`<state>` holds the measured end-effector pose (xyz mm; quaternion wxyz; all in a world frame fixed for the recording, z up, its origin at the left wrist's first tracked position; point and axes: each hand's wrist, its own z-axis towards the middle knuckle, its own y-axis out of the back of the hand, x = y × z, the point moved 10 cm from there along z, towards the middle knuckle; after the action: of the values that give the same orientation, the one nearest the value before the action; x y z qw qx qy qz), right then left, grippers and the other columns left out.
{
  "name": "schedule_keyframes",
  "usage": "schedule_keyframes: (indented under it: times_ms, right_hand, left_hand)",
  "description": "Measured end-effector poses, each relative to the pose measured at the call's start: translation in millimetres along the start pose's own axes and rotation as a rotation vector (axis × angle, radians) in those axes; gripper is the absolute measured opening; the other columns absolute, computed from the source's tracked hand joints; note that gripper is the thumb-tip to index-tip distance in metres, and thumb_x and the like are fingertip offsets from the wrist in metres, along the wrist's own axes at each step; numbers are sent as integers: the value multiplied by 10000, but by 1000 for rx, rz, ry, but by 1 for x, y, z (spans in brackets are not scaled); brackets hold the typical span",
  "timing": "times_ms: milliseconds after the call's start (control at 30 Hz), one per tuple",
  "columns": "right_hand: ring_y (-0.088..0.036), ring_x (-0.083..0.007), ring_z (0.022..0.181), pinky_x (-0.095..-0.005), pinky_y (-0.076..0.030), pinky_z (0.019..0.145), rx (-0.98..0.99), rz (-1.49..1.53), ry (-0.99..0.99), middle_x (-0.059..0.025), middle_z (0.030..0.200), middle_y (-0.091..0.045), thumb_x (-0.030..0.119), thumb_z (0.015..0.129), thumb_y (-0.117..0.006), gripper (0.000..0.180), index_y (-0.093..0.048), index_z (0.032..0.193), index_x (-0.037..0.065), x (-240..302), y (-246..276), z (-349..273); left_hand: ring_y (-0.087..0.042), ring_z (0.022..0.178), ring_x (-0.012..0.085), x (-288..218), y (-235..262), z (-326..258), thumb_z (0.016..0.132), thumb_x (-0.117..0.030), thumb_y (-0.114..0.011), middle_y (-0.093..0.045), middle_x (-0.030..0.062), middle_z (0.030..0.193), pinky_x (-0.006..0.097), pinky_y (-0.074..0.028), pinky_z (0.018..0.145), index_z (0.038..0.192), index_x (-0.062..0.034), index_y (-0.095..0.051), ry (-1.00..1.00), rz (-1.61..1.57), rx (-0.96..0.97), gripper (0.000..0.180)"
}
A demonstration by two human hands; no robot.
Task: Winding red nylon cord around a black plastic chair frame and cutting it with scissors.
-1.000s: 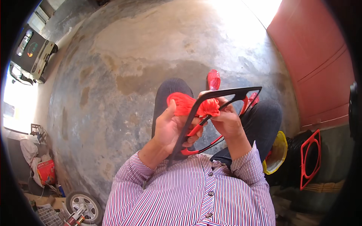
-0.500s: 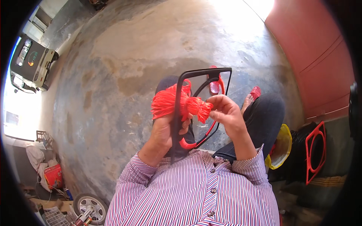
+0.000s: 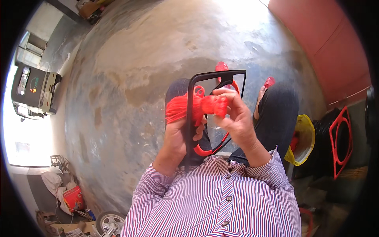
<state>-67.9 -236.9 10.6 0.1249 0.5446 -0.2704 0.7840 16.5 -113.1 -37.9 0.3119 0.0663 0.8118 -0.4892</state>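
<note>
Left hand (image 3: 178,136) closed round the left bar of the black frame (image 3: 241,79), held upright over the lap, and also clamping a bundle of red cord (image 3: 177,108). Right hand (image 3: 239,118) fingers pinched shut on the cord at the bar. Risk: bundle loosening and tangling, or wrap slackening, if either hold eases.

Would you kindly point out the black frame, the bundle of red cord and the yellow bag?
black frame (image 3: 218,73), head view, on its top bar.
bundle of red cord (image 3: 179,110), head view, on its left half.
yellow bag (image 3: 304,134), head view, on its upper side.
</note>
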Motion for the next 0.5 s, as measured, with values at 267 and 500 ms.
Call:
schedule_keyframes:
  times_ms: [267,500]
  right_hand:
    - [-618,-229,1124,-368,-431,1027,-304,598,-111,-148,1196,-637,232,889,-544,410,-552,1218,-13,0,53,6]
    - [-618,-142,827,-296,-532,742,-150,601,-312,-74,983,-612,291,980,-573,417,-502,1285,14,-20,31,-6]
  left_hand:
    - [-583,733,227,-3,0,4,982,-387,-422,-635,214,995,303,-457,547,1175,51,-610,8,24,42,514]
    - [-571,694,234,-11,23,16,992,-386,-433,-616,253,994,297,-457,517,1162,30,-609,-31,-27,27,483]
